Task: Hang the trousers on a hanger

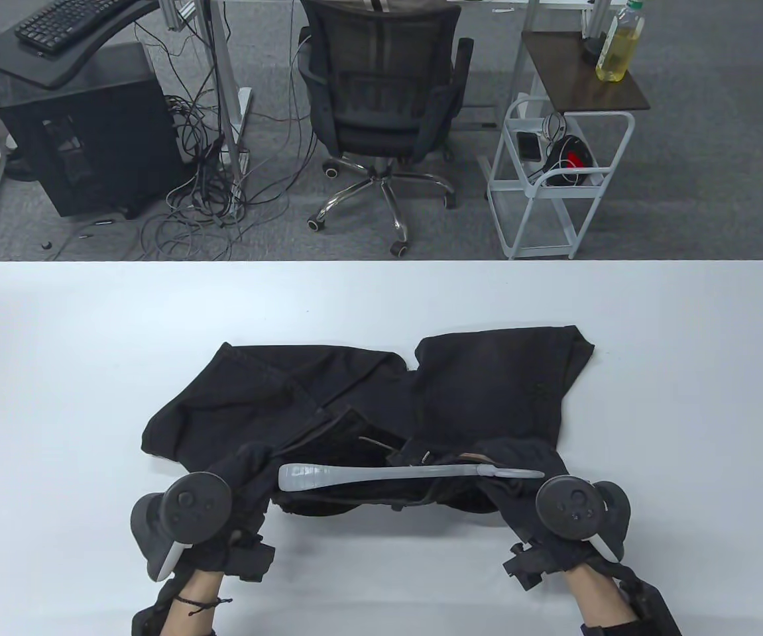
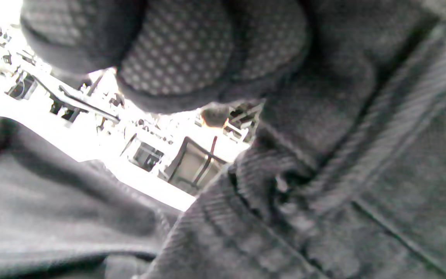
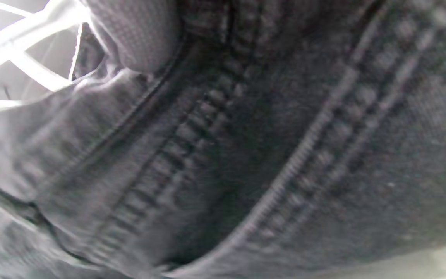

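**Near the front edge: trousers gathered around the hanger**

At the near side of the white table [image 1: 89,331], the black trousers [image 1: 487,384] lie bunched, legs spread away from the person and the waist end pulled toward them. A pale grey plastic hanger [image 1: 381,476] lies across that near end, its bar running left to right, with dark cloth lapping over both of its tips.

The left hand [image 1: 222,503] has hold of the fabric at the hanger's left end; in the left wrist view its dotted glove fingertips [image 2: 176,58] curl tight against a ribbed seam. The right hand [image 1: 553,510] grips cloth at the right end, one fingertip [image 3: 130,35] pressed into stitched denim. Whether either hand also grips the hanger itself, I cannot tell.

My worry: the cloth looks heavy and uneven, so on lifting, the thicker side could drag off the smooth bar, or the hanger could tip and slide out.

Beyond the table stand an office chair [image 1: 381,86] and a white trolley [image 1: 553,185].
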The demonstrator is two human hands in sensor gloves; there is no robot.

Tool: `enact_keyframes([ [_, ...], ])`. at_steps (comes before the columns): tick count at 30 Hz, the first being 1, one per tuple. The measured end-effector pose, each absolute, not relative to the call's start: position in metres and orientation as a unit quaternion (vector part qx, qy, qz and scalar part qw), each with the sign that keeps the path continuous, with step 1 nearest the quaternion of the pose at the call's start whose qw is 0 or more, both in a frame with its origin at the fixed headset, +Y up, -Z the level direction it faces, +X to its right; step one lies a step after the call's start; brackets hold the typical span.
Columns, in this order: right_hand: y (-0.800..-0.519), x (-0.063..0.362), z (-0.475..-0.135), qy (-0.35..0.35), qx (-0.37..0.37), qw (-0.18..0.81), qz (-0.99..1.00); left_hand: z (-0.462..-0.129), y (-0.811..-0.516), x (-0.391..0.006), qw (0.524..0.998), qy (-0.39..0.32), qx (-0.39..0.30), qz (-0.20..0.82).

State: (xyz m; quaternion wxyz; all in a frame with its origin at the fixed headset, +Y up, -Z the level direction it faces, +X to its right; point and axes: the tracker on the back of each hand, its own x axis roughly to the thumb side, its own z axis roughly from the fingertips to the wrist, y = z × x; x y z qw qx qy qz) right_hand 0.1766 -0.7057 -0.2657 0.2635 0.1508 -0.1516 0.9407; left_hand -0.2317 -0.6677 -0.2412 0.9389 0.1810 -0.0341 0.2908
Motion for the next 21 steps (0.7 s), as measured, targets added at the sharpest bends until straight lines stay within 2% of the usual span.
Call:
enact_keyframes([
  [5, -0.711, 0.157, -0.268, -0.171, 0.146, 0.166, 0.96, -0.231, -0.657, -0.237, 0.924, -0.027, 0.245, 0.294],
  [7, -0.715, 0.15, -0.268, -0.178, 0.136, 0.128, 0.966, -0.225, -0.651, -0.231, 0.918, -0.046, 0.263, 0.294],
  [9, -0.719, 0.146, -0.268, -0.192, 0.13, 0.091, 0.969, -0.22, -0.646, -0.22, 0.915, -0.104, 0.268, 0.284],
  [12, -0.723, 0.147, -0.27, -0.176, 0.12, 0.083, 0.973, -0.22, -0.646, -0.206, 0.898, -0.21, 0.221, 0.317],
  [17, -0.73, 0.14, -0.269, -0.164, 0.134, 0.056, 0.976, -0.226, -0.658, -0.189, 0.868, -0.281, 0.125, 0.39],
  [21, -0.735, 0.136, -0.268, -0.15, 0.155, 0.101, 0.971, -0.236, -0.682, -0.172, 0.91, -0.293, 0.086, 0.282],
])
